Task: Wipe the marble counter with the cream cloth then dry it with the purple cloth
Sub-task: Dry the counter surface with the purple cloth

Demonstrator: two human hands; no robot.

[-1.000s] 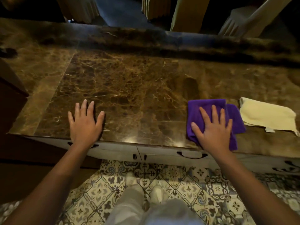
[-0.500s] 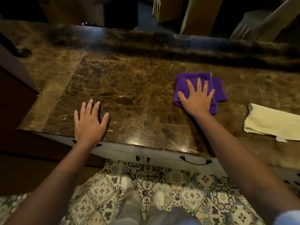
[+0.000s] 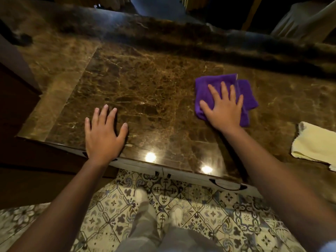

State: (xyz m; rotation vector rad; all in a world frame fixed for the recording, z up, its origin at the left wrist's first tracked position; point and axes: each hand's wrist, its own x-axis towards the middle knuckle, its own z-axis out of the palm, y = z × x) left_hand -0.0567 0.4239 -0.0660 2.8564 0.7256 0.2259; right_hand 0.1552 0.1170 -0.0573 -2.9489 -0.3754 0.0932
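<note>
— Head view: what changed in the last second?

— My right hand [image 3: 224,108], open and flat, has pushed the purple cloth [image 3: 214,88] from the near edge up to mid-table, so drying is under way. My left hand [image 3: 103,133] stays spread flat on the stone, holding nothing.

— And the cream cloth [image 3: 316,142]?

— Set aside on the right, crumpled and soft. The marble table [image 3: 145,84] is glossy, brown and veined; the purple cloth is folded and plush.

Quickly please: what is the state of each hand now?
Left hand: open, flat on the marble counter, holding nothing.
Right hand: open, fingers spread, pressing the purple cloth.
</note>
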